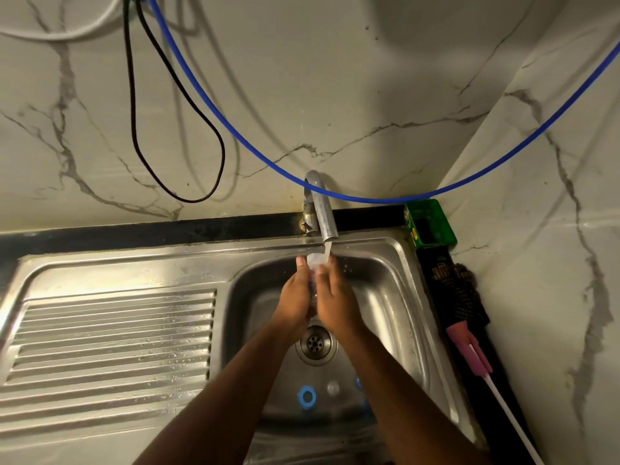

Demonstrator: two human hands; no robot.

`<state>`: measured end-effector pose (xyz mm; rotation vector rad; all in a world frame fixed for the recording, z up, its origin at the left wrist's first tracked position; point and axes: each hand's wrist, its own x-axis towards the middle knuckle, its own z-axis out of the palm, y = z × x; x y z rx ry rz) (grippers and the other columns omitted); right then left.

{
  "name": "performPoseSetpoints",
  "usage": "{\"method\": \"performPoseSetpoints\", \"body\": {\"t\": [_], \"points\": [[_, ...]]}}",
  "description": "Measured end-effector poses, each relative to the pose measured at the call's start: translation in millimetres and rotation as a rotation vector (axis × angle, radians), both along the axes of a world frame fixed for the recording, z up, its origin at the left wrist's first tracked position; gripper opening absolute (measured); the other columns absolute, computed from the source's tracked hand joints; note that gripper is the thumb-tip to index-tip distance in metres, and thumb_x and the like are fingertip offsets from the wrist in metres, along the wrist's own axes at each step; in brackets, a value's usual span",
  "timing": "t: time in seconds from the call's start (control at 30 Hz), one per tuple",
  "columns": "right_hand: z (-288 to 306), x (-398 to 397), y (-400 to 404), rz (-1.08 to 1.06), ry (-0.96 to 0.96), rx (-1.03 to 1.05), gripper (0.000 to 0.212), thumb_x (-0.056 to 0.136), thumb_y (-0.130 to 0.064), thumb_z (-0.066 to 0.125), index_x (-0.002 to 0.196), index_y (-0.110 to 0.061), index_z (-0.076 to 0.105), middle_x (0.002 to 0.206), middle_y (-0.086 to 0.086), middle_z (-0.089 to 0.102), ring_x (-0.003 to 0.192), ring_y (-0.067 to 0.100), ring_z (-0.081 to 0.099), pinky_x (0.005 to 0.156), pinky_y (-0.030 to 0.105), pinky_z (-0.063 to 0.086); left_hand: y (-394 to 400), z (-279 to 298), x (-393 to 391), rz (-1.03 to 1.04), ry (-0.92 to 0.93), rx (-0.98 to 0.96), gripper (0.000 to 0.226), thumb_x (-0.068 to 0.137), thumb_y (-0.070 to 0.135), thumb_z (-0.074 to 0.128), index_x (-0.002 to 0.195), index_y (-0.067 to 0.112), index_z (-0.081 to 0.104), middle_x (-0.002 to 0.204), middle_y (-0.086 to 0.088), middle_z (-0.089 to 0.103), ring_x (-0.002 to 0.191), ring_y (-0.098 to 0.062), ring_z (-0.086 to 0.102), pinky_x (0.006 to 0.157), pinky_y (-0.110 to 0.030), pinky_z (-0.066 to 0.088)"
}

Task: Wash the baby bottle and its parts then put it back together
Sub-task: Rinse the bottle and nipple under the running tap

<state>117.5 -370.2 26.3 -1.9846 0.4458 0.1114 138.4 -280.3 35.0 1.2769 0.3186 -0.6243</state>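
rinsing the bottle under the tap

both hands are over the sink (385, 260) basin, pressed to either side of the clear bottle (314, 260); the left hand (297, 297) and right hand (333, 297) each hold a close grip on it, fingers laid along its sides, its top end touching the stream from the tap (322, 209); the blue ring (306, 396) and a clear teat (332, 388) lie on the basin floor near the drain (315, 344), with another blue part (358, 382) half hidden by the right forearm; a brush (469, 347) rests on the dark bench at right, beside a green box (431, 223); likely risks: the wet bottle slipping out from between the palms and dropping onto the loose parts; the teat drifting to the drain with the run-off; water splashing off the bottle past the rim.
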Motion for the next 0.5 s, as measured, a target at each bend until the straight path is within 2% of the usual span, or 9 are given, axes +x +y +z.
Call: {"method": "performPoseSetpoints", "body": {"t": [0.07, 0.1, 0.17, 0.23, 0.3, 0.37, 0.43, 0.5], "points": [[5.4, -3.1, 4.0, 0.021, -0.059, -0.094, 0.053, 0.109, -0.051, 0.029, 0.160, -0.037, 0.027, 0.160, -0.001, 0.043, 0.144, 0.018, 0.046, 0.114, 0.041, 0.044, -2.7, 1.8, -0.5, -0.078, 0.034, -0.006, 0.078, 0.104, 0.071, 0.023, 0.126, 0.015, 0.071, 0.108, -0.008, 0.080, 0.102, -0.020, 0.076, 0.089, -0.036, 0.059], [6.4, -1.6, 6.1, -0.009, -0.055, -0.033, 0.048, 0.110, -0.049, 0.030, 0.156, -0.037, 0.034, 0.156, -0.001, 0.047, 0.142, 0.018, 0.047, 0.114, 0.040, 0.044, -3.7, 3.9, -0.2, -0.092, 0.031, 0.006, 0.078, 0.102, 0.074, 0.025, 0.128, 0.017, 0.071, 0.116, -0.010, 0.078, 0.110, -0.023, 0.074, 0.096, -0.040, 0.058], [5.7, -5.1, 9.6, -0.015, -0.077, 0.116, 0.037, 0.110, -0.044, 0.032, 0.145, -0.043, 0.044, 0.142, -0.014, 0.056, 0.140, 0.012, 0.051, 0.111, 0.031, 0.043, -2.2, 7.2, 0.5, -0.047, 0.004, 0.028, 0.070, 0.103, 0.068, 0.038, 0.129, 0.011, 0.069, 0.117, -0.015, 0.077, 0.112, -0.029, 0.074, 0.094, -0.042, 0.060], [3.1, -10.6, 5.9, 0.063, -0.156, 0.123, 0.040, 0.109, -0.046, 0.034, 0.148, -0.044, 0.041, 0.142, -0.029, 0.050, 0.139, -0.002, 0.047, 0.110, 0.021, 0.042, 0.8, 6.5, 3.0, 0.014, -0.043, 0.058, 0.064, 0.103, 0.061, 0.048, 0.127, 0.005, 0.068, 0.114, -0.017, 0.076, 0.111, -0.033, 0.074, 0.092, -0.043, 0.061], [0.6, -9.2, -4.1, 0.028, -0.124, 0.135, 0.043, 0.108, -0.049, 0.034, 0.148, -0.037, 0.047, 0.142, -0.019, 0.058, 0.134, 0.003, 0.055, 0.099, 0.018, 0.049, 1.5, 7.4, 1.9, 0.011, -0.102, 0.060, 0.062, 0.103, 0.058, 0.050, 0.124, 0.002, 0.068, 0.114, -0.020, 0.076, 0.111, -0.036, 0.073, 0.095, -0.048, 0.060], [-1.8, -5.8, -6.9, -0.040, -0.054, 0.219, 0.046, 0.108, -0.047, 0.035, 0.149, -0.030, 0.050, 0.142, -0.003, 0.062, 0.132, 0.015, 0.059, 0.097, 0.024, 0.052, 0.7, 9.8, 0.9, 0.004, -0.114, 0.019, 0.061, 0.106, 0.055, 0.046, 0.127, 0.001, 0.066, 0.118, -0.023, 0.073, 0.112, -0.038, 0.072, 0.097, -0.053, 0.058], [5.9, -9.6, -0.6, -0.011, -0.076, 0.106, 0.054, 0.109, -0.045, 0.033, 0.160, -0.028, 0.033, 0.160, -0.002, 0.044, 0.146, 0.010, 0.043, 0.114, 0.024, 0.041, 1.3, 10.9, 2.5, 0.018, -0.109, -0.004, 0.060, 0.109, 0.053, 0.040, 0.127, 0.002, 0.067, 0.118, -0.023, 0.073, 0.114, -0.039, 0.071, 0.098, -0.050, 0.059], [7.0, -16.0, 6.3, 0.089, -0.202, -0.072, 0.056, 0.111, -0.043, 0.030, 0.164, -0.029, 0.020, 0.168, -0.010, 0.024, 0.154, 0.000, 0.022, 0.120, 0.015, 0.024, 0.6, 13.6, 5.3, 0.032, -0.094, 0.006, 0.060, 0.110, 0.051, 0.036, 0.124, 0.003, 0.069, 0.114, -0.022, 0.075, 0.113, -0.039, 0.071, 0.095, -0.044, 0.060]]}}
